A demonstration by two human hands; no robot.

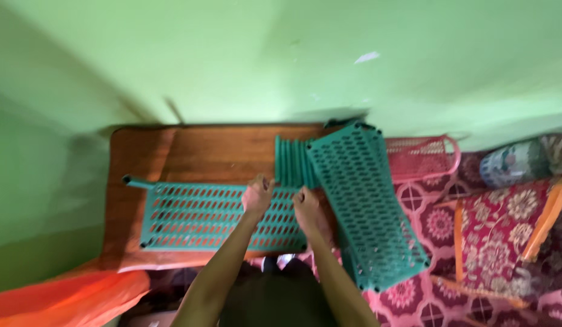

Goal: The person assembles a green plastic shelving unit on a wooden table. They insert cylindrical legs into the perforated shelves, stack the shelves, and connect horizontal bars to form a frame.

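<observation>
A teal perforated plastic shelf panel [196, 216] lies flat on a small brown wooden table [172, 151]. My left hand [257, 195] rests on the panel's far right edge, fingers curled. My right hand [307, 206] sits beside it on the same panel's right end, also curled. Just beyond both hands stands a bundle of teal tubes [291, 161]. A stack of more teal perforated panels [365, 206] leans tilted off the table's right side, close to my right hand. The view is blurred, so I cannot tell whether either hand grips anything.
A green wall [281, 54] backs the table. A pink plastic basket [423, 157] sits to the right on a red patterned mat [493, 242]. An orange plastic sheet [63, 297] lies at the lower left. A short teal peg [135, 181] sticks out at the flat panel's far left corner.
</observation>
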